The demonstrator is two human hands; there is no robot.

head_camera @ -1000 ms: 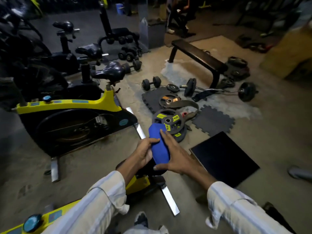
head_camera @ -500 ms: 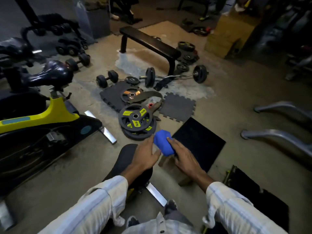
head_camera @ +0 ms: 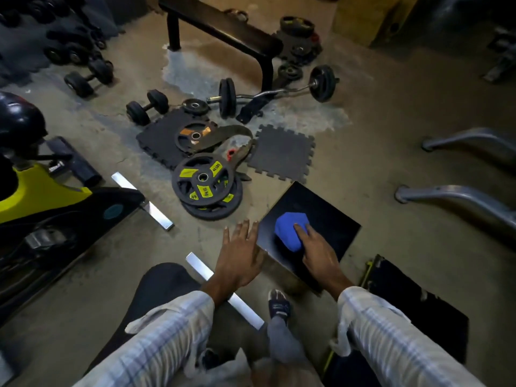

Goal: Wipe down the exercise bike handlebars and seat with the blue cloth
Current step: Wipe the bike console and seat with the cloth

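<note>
The folded blue cloth [head_camera: 290, 231] rests on a black square platform [head_camera: 329, 222] right of centre, and my right hand [head_camera: 318, 252] grips its near edge, fingers laid on top. My left hand [head_camera: 240, 255] hovers open, fingers spread, just left of the platform and holds nothing. The black bike seat [head_camera: 159, 291] of the nearest bike lies below my left forearm, partly hidden by the sleeve. A second bike with a yellow frame [head_camera: 42, 188] and black seat [head_camera: 19, 118] stands at the left edge. No handlebars are in view.
Stacked weight plates [head_camera: 206, 185] with yellow labels lie ahead of my left hand on the concrete floor. Foam mats [head_camera: 282, 155], dumbbells [head_camera: 145, 106], a curl bar [head_camera: 268, 93] and a black bench [head_camera: 223, 26] sit beyond. Metal machine legs [head_camera: 458, 196] cross the right side. My shoe [head_camera: 279, 303] is below.
The view swung right and down. My right hand carried the cloth off the seat onto the black platform. My left hand let go of it and opened.
</note>
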